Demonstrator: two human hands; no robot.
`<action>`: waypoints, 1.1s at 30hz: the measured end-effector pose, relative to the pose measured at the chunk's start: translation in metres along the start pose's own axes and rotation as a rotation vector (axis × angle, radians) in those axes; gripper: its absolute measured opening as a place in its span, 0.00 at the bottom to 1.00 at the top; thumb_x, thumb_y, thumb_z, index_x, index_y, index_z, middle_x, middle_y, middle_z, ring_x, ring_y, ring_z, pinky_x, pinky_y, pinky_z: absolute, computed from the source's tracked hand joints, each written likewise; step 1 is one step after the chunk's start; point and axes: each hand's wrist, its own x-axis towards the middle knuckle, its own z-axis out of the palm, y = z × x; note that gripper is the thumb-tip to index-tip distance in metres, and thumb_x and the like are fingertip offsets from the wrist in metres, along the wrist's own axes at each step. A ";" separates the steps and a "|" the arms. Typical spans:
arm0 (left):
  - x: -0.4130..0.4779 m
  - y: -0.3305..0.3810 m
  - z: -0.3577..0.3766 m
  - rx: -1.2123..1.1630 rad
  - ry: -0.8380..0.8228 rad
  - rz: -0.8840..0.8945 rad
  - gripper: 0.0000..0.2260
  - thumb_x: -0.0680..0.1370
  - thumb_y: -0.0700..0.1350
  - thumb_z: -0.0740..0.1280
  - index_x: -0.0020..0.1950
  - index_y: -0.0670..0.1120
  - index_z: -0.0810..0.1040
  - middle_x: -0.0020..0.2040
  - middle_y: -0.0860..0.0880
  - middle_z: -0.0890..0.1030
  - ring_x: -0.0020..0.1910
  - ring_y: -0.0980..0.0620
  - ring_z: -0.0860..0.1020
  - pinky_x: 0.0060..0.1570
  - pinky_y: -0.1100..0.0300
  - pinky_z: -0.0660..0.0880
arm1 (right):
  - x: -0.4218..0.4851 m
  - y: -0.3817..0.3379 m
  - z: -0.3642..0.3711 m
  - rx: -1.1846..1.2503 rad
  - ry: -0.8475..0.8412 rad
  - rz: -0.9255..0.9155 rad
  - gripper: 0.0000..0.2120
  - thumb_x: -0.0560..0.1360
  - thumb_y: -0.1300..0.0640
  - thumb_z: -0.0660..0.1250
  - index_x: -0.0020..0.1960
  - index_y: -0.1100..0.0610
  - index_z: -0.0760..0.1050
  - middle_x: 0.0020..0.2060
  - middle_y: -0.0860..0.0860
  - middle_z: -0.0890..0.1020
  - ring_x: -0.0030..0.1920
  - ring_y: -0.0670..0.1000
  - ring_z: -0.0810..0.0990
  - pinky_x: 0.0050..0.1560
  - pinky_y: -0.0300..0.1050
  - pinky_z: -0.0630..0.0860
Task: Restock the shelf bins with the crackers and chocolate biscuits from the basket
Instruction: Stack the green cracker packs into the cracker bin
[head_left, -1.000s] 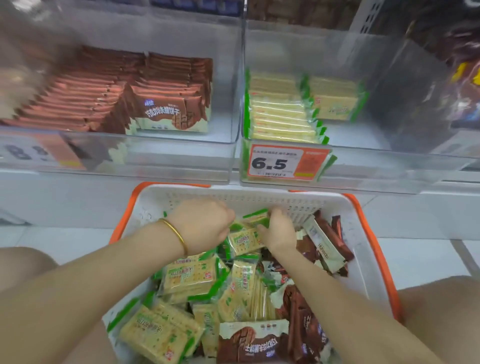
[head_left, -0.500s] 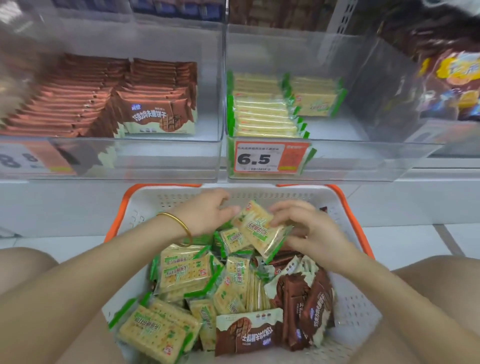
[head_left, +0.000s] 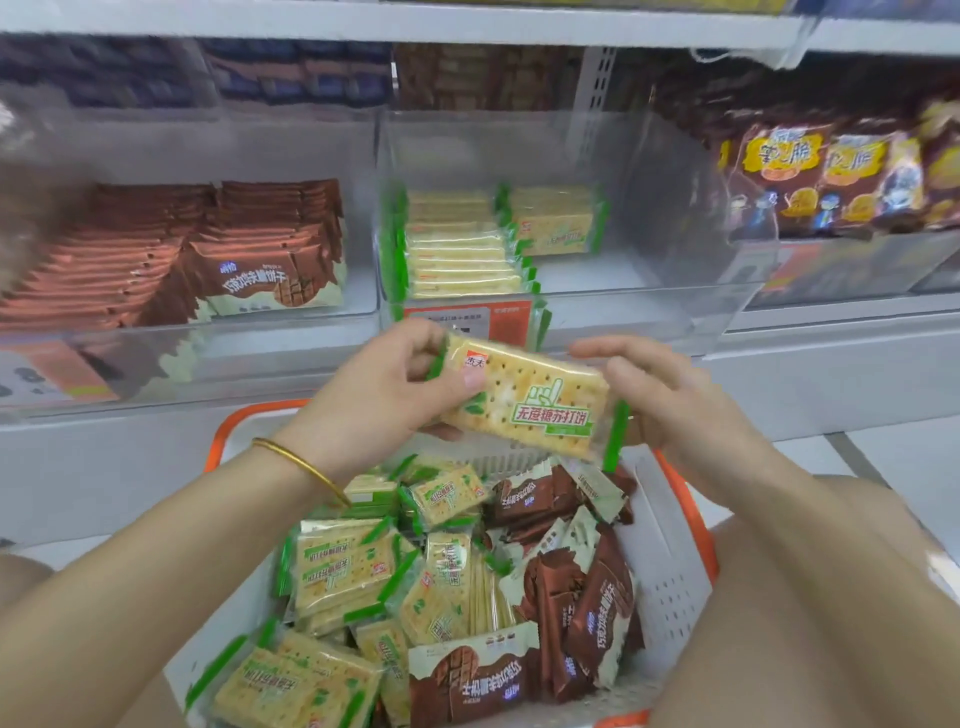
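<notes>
I have one cracker packet (head_left: 524, 400) up out of the basket (head_left: 670, 571), held between the two hands just above its far rim. My left hand (head_left: 379, 395) pinches the packet's left end, thumb on the printed face and fingers curled beneath. My right hand (head_left: 670, 400) sits at the other end with its fingers loose and fairly straight, and I cannot tell whether it touches the wrapper. The packet's long axis runs left to right, dipping towards the right, face up to the camera. The clear cracker bin (head_left: 623, 322) lies straight ahead and slightly higher, its front wall just beyond the packet. The stocked crackers (head_left: 457, 260) inside stand on edge along its left side, with bare floor to the right. I judge the left hand, as the one gripping, should carry it forward over that wall, turning the packet on edge to match the row. The chocolate biscuit bin (head_left: 260, 353) stands to the left, off this path.
</notes>
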 end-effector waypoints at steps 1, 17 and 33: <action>0.005 0.010 0.003 0.028 0.031 0.053 0.06 0.75 0.40 0.66 0.51 0.43 0.74 0.43 0.49 0.83 0.39 0.54 0.82 0.36 0.62 0.79 | 0.004 -0.010 -0.002 -0.143 0.031 -0.027 0.11 0.71 0.52 0.72 0.53 0.50 0.77 0.49 0.49 0.82 0.44 0.47 0.83 0.39 0.37 0.78; 0.104 0.013 -0.003 1.032 0.203 0.271 0.14 0.79 0.50 0.60 0.62 0.46 0.74 0.60 0.47 0.73 0.62 0.46 0.71 0.62 0.48 0.68 | 0.204 -0.025 -0.081 -1.004 0.334 0.091 0.17 0.71 0.56 0.74 0.57 0.55 0.74 0.52 0.52 0.76 0.47 0.54 0.77 0.42 0.49 0.76; 0.101 0.011 0.001 1.040 0.233 0.303 0.13 0.81 0.47 0.56 0.63 0.49 0.73 0.61 0.53 0.71 0.60 0.53 0.69 0.60 0.56 0.67 | 0.245 -0.006 -0.083 -1.397 0.320 0.109 0.37 0.70 0.50 0.74 0.70 0.63 0.59 0.63 0.61 0.67 0.62 0.63 0.70 0.60 0.58 0.72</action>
